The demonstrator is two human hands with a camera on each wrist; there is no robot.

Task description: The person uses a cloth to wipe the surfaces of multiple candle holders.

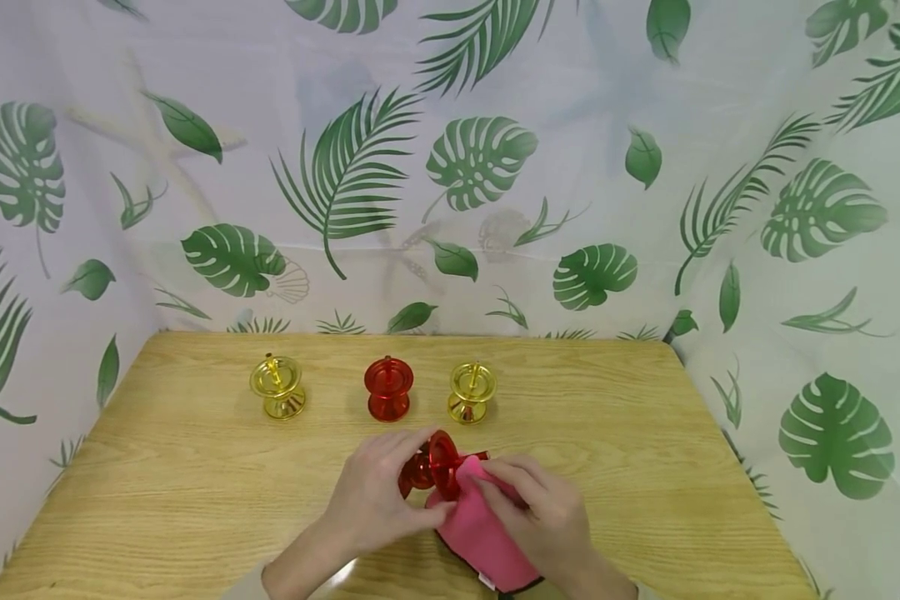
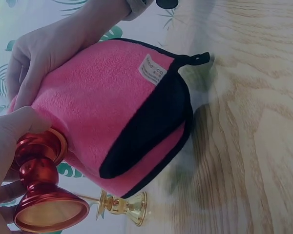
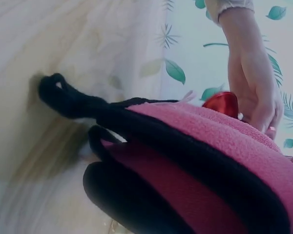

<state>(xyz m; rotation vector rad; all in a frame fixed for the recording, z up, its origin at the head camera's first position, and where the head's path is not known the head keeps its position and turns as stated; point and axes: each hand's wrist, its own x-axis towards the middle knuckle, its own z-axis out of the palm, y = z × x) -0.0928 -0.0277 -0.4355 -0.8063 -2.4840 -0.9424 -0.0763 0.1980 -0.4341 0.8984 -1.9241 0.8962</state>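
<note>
Tipped on its side, a shiny red candle holder (image 1: 444, 467) is gripped by my left hand (image 1: 367, 496), its dish and central spike pointing right. Its flared foot and round stem show in the left wrist view, with the thumb near the dish. My right hand (image 1: 547, 508) pinches a pink cloth (image 1: 487, 546) around the spike, beside the dish. The folded cloth (image 2: 97, 107) has black edging, a white label and a black loop, and hangs down over the table. In the right wrist view, the cloth (image 3: 200, 131) covers most of the holder.
Along the back of the wooden table (image 1: 195, 492) stand a gold candle holder (image 1: 278, 387) at left, a red one (image 1: 388, 389) in the middle and another gold one (image 1: 471, 392) to its right. A leaf-printed curtain (image 1: 390, 192) surrounds the table's back and sides.
</note>
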